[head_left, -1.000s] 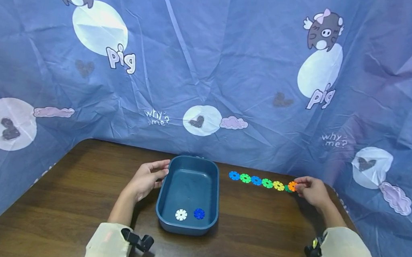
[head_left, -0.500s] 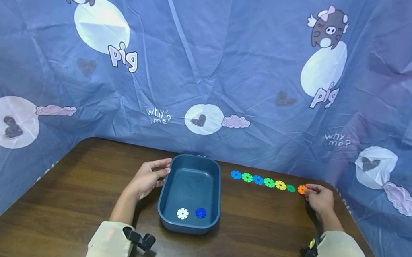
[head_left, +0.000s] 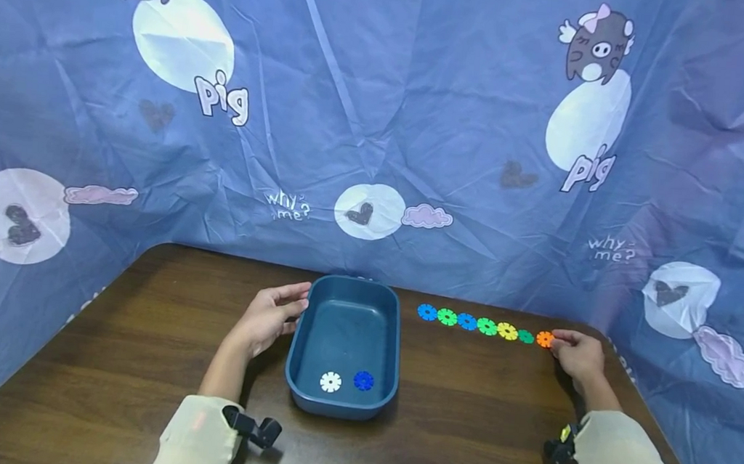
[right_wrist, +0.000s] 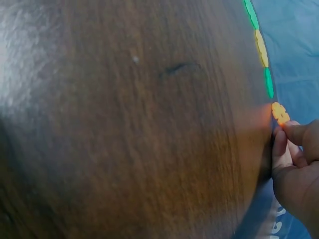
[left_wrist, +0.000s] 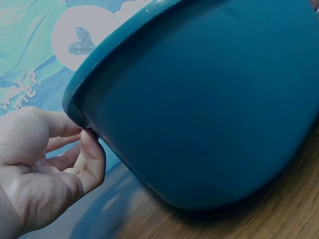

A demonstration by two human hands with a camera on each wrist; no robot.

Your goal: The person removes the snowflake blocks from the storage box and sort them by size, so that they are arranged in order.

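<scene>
At the right end of a row of notched plastic discs on the table, my right hand (head_left: 580, 359) pinches an orange snowflake disc (head_left: 544, 339) at its right edge. A small gap parts it from the dark green disc (head_left: 525, 336); leftward follow a yellow disc (head_left: 507, 331) and alternating green and blue ones. My left hand (head_left: 268, 320) touches the left outer side of a dark blue rectangular bin (head_left: 390, 357), its fingertips at the rim. In the left wrist view these fingertips meet the wall just under the lip. Inside the bin lie a white disc (head_left: 330, 382) and a dark blue disc (head_left: 363, 381).
The brown wooden table (head_left: 461, 428) has a blue printed curtain (head_left: 475, 255) behind and around it. The row of discs runs near the table's back edge, right of the bin. Each sleeve carries a black camera mount (head_left: 253, 427) at the wrist.
My right hand has moved rightward with the orange disc, from overlapping the dark green disc to just right of it, and lowered slightly. The left hand stays at the bin.
</scene>
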